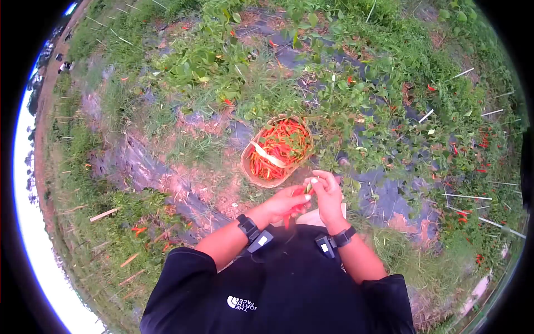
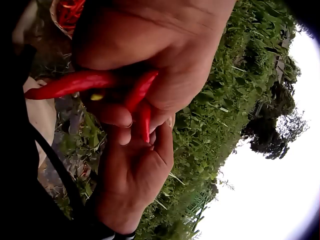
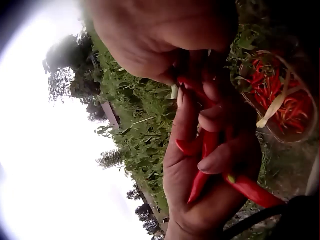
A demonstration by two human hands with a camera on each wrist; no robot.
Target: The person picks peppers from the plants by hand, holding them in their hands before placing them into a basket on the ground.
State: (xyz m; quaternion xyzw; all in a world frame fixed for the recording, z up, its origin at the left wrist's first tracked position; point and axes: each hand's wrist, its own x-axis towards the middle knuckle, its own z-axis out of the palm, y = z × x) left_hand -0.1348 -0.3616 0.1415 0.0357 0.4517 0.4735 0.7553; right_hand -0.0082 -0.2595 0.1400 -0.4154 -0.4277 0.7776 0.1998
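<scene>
Several red chili peppers [image 2: 75,84] lie in the grip of my left hand [image 1: 286,205], its fingers curled over them. In the right wrist view, red tips [image 3: 200,186] stick out past those fingers. My right hand [image 1: 328,195] meets the left fingertips, thumb and fingers pinching the end of a red chili. A pale green stem [image 3: 174,91] shows at that spot in the right wrist view. Just beyond both hands stands a woven basket [image 1: 245,162] heaped with red chilies [image 1: 286,133], a pale band handle [image 1: 268,155] arching over it.
Green chili plants [image 1: 356,100] grow in rows all around, some bearing red fruit. Dark plastic mulch [image 1: 384,195] covers parts of the soil. Thin white stakes [image 1: 467,196] lean at the right, and wooden stakes [image 1: 105,214] stand among the plants at left.
</scene>
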